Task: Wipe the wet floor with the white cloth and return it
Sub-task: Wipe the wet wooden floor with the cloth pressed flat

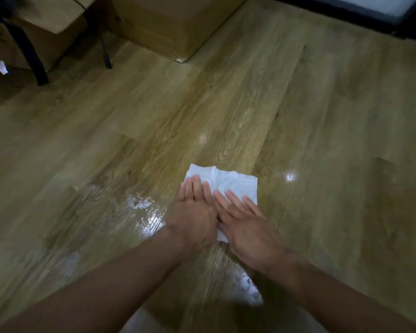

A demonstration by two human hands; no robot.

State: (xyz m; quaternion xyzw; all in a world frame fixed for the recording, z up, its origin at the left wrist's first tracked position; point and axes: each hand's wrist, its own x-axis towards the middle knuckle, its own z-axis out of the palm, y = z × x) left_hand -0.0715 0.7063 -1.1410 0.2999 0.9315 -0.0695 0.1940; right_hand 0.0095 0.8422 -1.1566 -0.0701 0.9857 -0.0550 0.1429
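Both hands, left hand (pixel 193 218) and right hand (pixel 246 230), lie spread flat side by side, pressing the white cloth (pixel 228 182) onto the wooden floor (pixel 334 140), while the glistening wet patch (pixel 144 210) sits just left of the cloth, nearest the left hand.

Storage-like room: wood-look plank floor (pixel 298 116), cardboard boxes (pixel 168 22), black stand legs (pixel 27 49).

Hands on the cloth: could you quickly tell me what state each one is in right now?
Left hand: open, flat, palm pressing the white cloth to the floor.
Right hand: open, fingers spread, also pressing the cloth.
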